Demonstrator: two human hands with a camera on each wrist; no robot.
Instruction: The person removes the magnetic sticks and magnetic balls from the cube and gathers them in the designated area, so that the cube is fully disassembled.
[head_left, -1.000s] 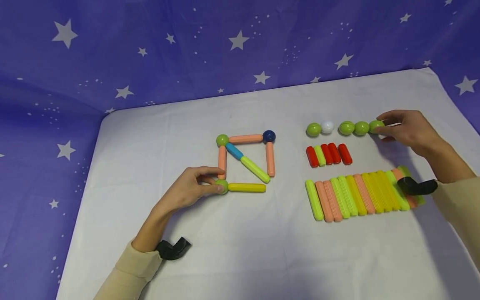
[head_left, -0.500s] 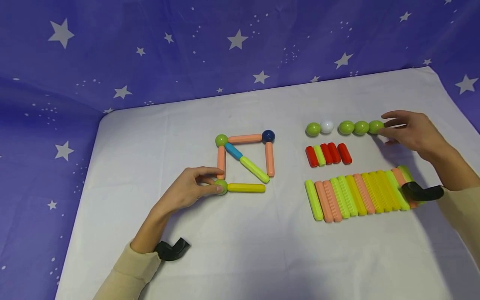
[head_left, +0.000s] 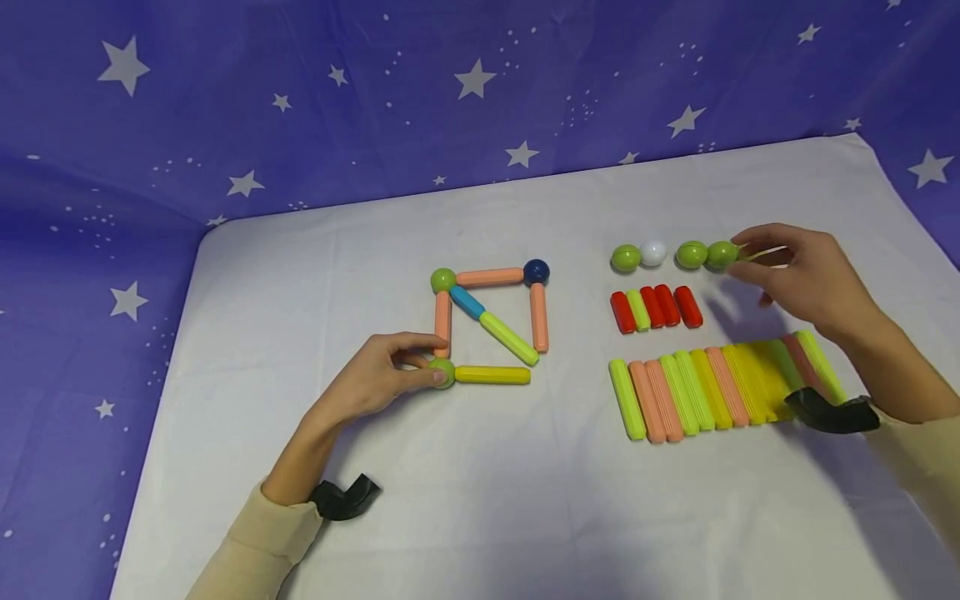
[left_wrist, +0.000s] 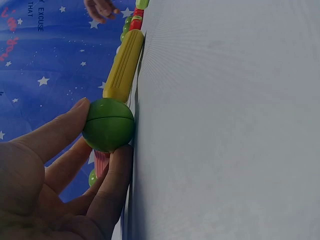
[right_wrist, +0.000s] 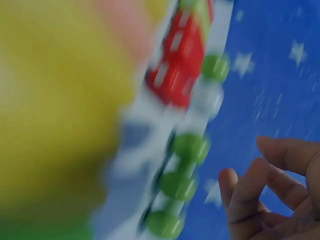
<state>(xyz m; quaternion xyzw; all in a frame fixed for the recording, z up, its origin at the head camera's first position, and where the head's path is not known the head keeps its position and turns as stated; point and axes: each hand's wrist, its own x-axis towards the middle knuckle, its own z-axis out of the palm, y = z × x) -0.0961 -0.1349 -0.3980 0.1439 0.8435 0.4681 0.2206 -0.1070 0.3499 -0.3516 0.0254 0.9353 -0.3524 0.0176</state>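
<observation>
My left hand [head_left: 382, 373] pinches a green ball [left_wrist: 109, 125] between thumb and fingers at the near left corner of a stick-and-ball frame. A yellow stick [head_left: 492, 375] meets that ball's right side; a pink stick [head_left: 443, 321] runs up to another green ball [head_left: 443, 281]. Over the row of loose balls hovers my right hand [head_left: 802, 271], fingers apart and nothing between them in the right wrist view. It covers most of the row's last green ball [right_wrist: 165, 224] in the head view. Beside its fingertips lies another green ball [head_left: 722, 255].
A dark blue ball [head_left: 536, 272] marks the frame's far right corner; a blue short stick [head_left: 467, 302] and lime stick [head_left: 509, 338] form a diagonal. Short red sticks [head_left: 687, 307] lie below the loose balls. Long sticks [head_left: 663, 400] sit side by side nearer the front.
My right hand first drew back slightly to the right from the last green ball, then moved left over it, hiding most of it. My left hand stays on its ball.
</observation>
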